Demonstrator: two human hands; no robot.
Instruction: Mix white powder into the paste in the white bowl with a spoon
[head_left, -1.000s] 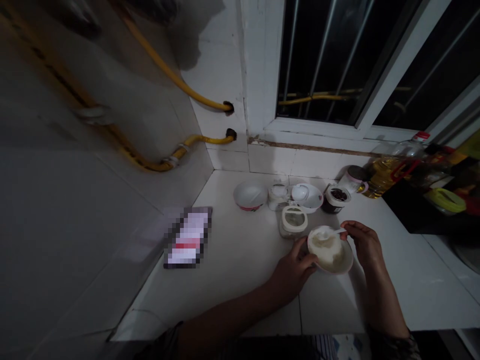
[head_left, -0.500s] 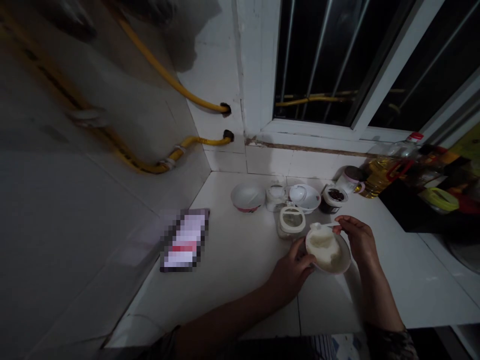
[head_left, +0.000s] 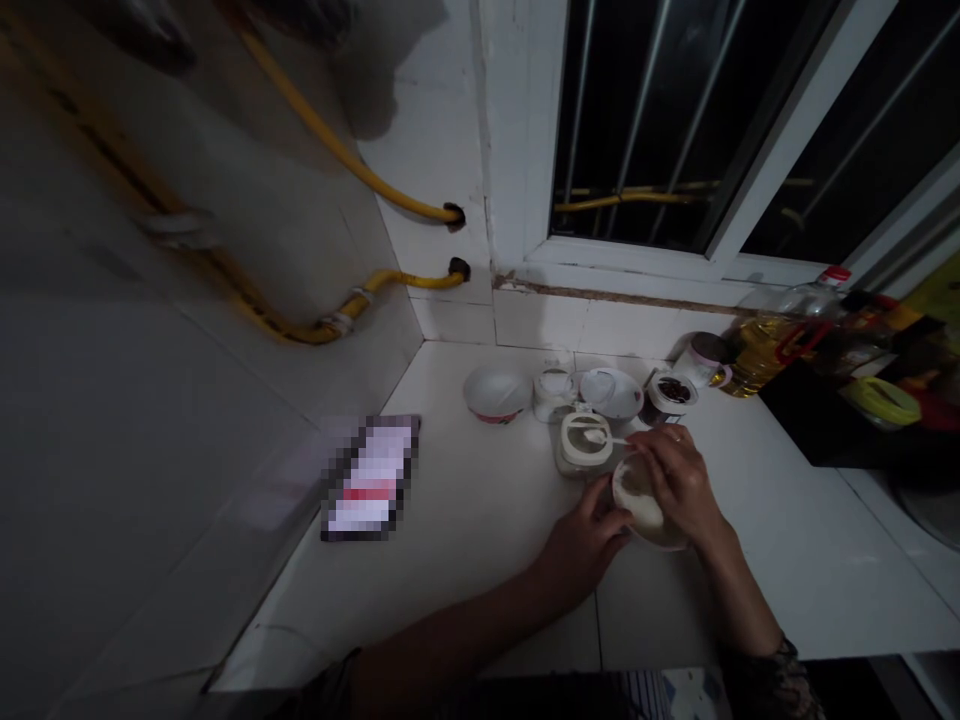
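Note:
My left hand grips the near-left rim of a bowl that holds white powder, thumb on the rim. In my right hand is a small white spoon with a heap of white powder on its tip. The spoon's tip is over a square glass jar with a white rim, just behind the bowl. Part of the bowl's right side is hidden by my right hand.
Behind stand a white bowl, a small white-topped jar, another bowl and a jar with dark contents. An oil bottle is at the right, a blurred-out phone at the left.
My right hand has moved left across the bowl, carrying the spoon from above the bowl's far rim to over the square jar. My left hand and the bowl stay in place.

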